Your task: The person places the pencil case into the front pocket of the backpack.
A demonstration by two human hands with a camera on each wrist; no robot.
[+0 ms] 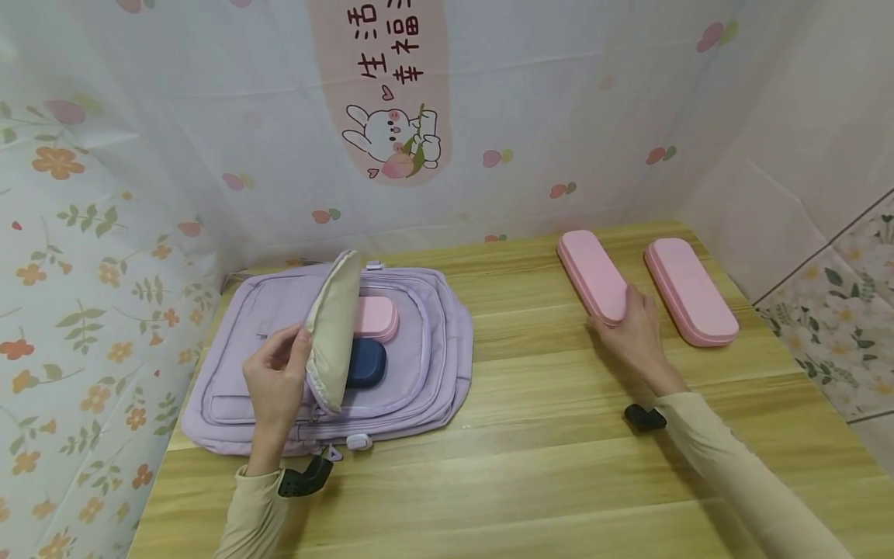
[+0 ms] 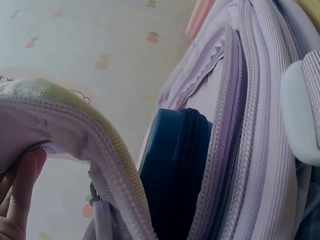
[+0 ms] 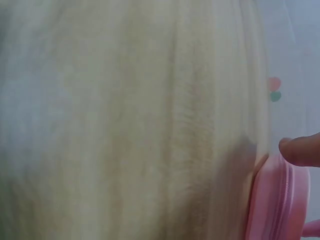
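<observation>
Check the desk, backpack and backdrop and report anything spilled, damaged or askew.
Nothing looks spilled or damaged. The rabbit print on the backdrop looks askew: it lies sideways, ears pointing toward picture-left. The flap of the backpack stands open, but the left hand holds it.

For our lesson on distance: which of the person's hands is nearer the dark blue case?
Left. The left hand holds the backpack flap beside the dark blue case; the right hand is farther off, at a pink case.
</observation>
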